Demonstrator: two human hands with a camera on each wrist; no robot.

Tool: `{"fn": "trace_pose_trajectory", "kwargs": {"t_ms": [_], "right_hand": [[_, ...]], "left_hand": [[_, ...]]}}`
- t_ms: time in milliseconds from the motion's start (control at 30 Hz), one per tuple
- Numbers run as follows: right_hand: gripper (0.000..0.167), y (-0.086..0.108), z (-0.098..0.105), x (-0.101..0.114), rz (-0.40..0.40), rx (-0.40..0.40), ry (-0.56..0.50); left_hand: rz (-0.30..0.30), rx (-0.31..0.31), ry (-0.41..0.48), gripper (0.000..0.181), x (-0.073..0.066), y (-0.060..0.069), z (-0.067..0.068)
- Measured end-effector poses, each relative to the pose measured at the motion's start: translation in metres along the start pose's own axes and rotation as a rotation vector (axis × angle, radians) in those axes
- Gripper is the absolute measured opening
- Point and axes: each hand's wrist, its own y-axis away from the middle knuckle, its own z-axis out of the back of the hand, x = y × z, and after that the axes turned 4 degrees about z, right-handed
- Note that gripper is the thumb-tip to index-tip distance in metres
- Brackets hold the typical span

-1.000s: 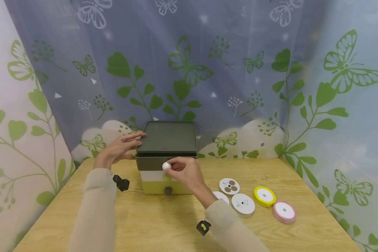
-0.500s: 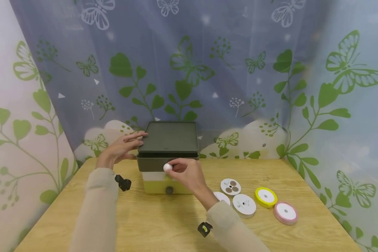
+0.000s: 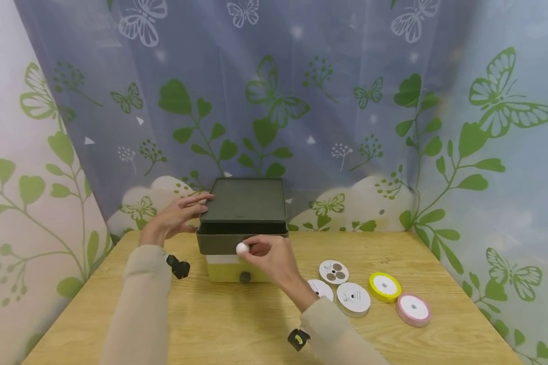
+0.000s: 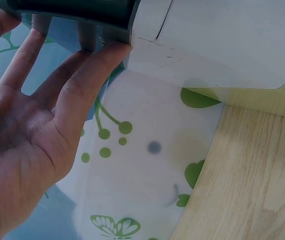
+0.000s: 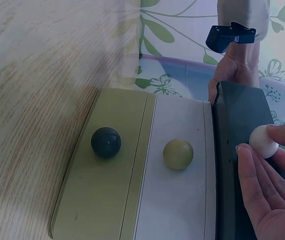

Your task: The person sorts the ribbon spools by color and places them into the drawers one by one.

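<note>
the person's right hand (image 3: 274, 257) pinched the white knob (image 5: 264, 142) on the dark top drawer (image 3: 219, 245), which jutted slightly from the chest (image 3: 245, 203), left hand (image 3: 172, 217) unclenched with fingers (image 4: 84, 83) against the chest's side, chest stood on wooden desk (image 3: 201, 319), five spools (image 3: 353, 300) lay to its right

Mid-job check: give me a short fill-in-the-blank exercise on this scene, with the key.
1. The right hand pinches the top knob, which is ____.
2. The tier bearing the bottom knob is ____.
3. In the head view, the left hand touches the box on its ____ side.
4. The rightmost spool has a ____ rim.

Missing words: white; yellow; left; pink.
</note>
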Motion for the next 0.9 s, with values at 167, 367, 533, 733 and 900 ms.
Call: {"fn": "trace_pose_trajectory", "kwargs": {"t_ms": [167, 367, 533, 733, 900], "right_hand": [[0.019, 0.003, 0.001, 0.003, 0.003, 0.003, -0.007], [0.018, 0.007, 0.002, 0.005, -0.014, 0.015, -0.007], [0.017, 0.010, 0.001, 0.006, 0.000, 0.016, -0.016], [0.016, 0.013, 0.001, 0.007, 0.007, 0.014, -0.027], [0.017, 0.014, 0.002, 0.008, -0.004, 0.023, -0.023]], "left_hand": [[-0.002, 0.001, 0.002, 0.058, 0.000, 0.000, 0.000], [-0.007, 0.009, 0.007, 0.059, -0.002, 0.000, 0.000], [-0.018, 0.007, 0.017, 0.060, 0.000, 0.001, 0.000], [-0.031, -0.010, 0.020, 0.059, 0.003, 0.002, 0.000], [-0.037, -0.018, 0.021, 0.058, 0.003, 0.001, 0.000]]}}
